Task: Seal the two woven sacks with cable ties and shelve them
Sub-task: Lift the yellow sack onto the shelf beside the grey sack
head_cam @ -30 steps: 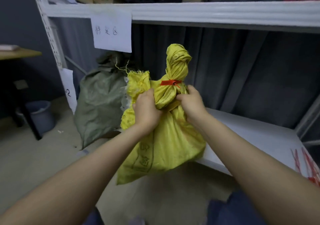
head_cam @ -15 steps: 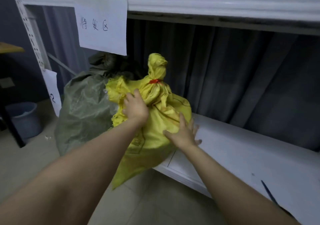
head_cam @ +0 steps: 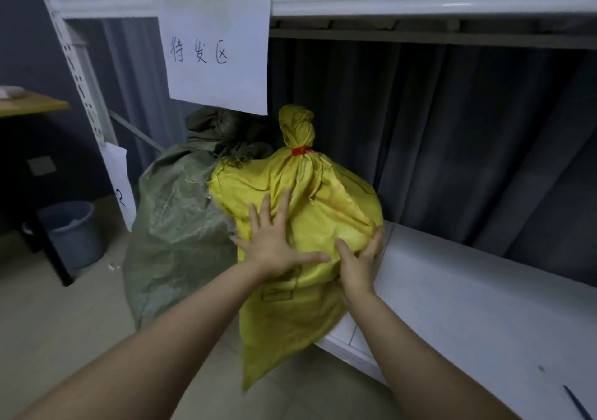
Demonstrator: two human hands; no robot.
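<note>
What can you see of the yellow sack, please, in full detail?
The yellow sack is a bulging bag of shiny woven plastic, faintly printed low on its front. A red cable tie cinches its gathered neck, leaving a knob above. It stands upright on the left end of the white shelf, its lower corner hanging over the edge. The green sack touches its left side. The left hand presses flat on its front; the right hand pushes its lower right side.

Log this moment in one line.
yellow sack: red tie on, partly on shelf, beside green sack | left hand: flat on it | right hand: pressing its side
</note>
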